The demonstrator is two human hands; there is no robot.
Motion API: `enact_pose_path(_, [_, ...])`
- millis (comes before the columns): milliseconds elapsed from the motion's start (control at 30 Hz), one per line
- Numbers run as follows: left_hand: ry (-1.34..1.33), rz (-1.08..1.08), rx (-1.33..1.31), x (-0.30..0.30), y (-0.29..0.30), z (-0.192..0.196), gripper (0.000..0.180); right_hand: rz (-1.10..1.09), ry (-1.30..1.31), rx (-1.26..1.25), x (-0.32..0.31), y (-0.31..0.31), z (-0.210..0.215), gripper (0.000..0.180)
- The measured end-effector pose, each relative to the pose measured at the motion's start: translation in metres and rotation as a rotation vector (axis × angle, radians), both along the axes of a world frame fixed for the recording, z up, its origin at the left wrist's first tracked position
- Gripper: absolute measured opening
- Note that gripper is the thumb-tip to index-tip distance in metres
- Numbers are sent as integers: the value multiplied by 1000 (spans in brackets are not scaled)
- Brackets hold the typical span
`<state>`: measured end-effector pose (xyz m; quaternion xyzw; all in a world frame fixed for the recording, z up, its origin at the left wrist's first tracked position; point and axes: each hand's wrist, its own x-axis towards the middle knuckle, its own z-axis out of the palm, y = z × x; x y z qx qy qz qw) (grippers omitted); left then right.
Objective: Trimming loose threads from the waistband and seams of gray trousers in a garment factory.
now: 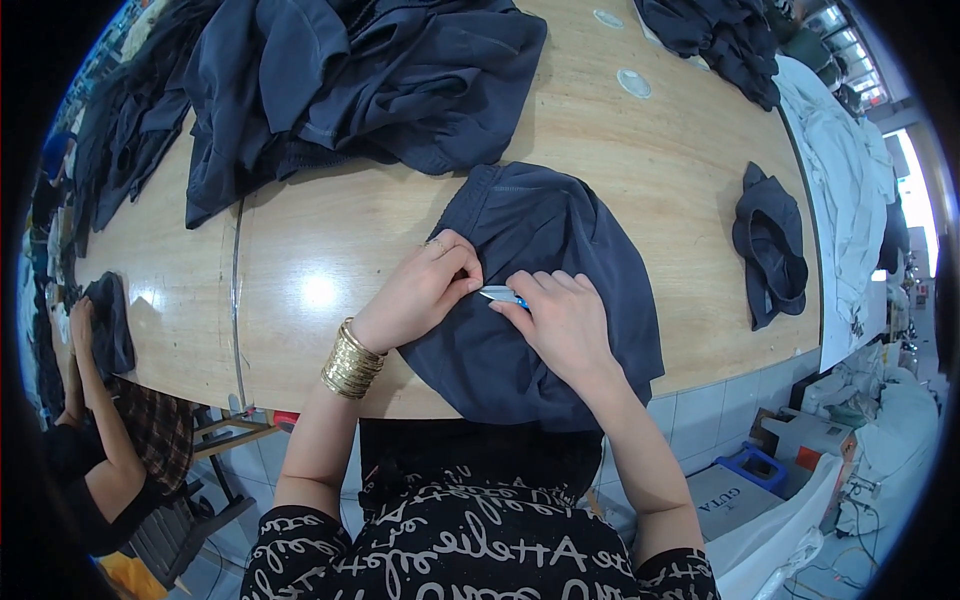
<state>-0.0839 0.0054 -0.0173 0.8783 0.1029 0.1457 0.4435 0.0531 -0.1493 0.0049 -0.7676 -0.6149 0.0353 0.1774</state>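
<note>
A dark navy garment [560,230] with a gathered waistband lies rumpled in front of me, its near part hanging over the table's edge. My left hand [425,285], with gold bangles at the wrist, is closed in a pinch on the cloth near the garment's left side. Whether a thread is also between those fingertips is too small to tell. In my right hand [560,320] are small thread snips [497,293] with pale metal blades and a bit of blue. Their tips point left, close to my left fingertips, just above the cloth.
A large heap of similar dark garments [400,90] covers the far left of the wooden table [690,200]. A small dark piece [770,245] lies at the right edge. Beyond it hangs pale cloth [840,170]. Another person's arm [100,380] works at the far left.
</note>
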Motion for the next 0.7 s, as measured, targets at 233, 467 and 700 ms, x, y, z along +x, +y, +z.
enact_pose_path(233, [-12, 25, -211, -16, 13, 16, 9, -70, 116, 98, 5, -14, 8, 27])
enact_pose_path(467, [141, 584, -45, -78, 72, 18, 24, -426, 366, -21, 10, -103, 27, 34])
enact_pose_path(700, [99, 389, -346, 2, 37, 0, 33, -75, 200, -115, -7, -126, 8, 19])
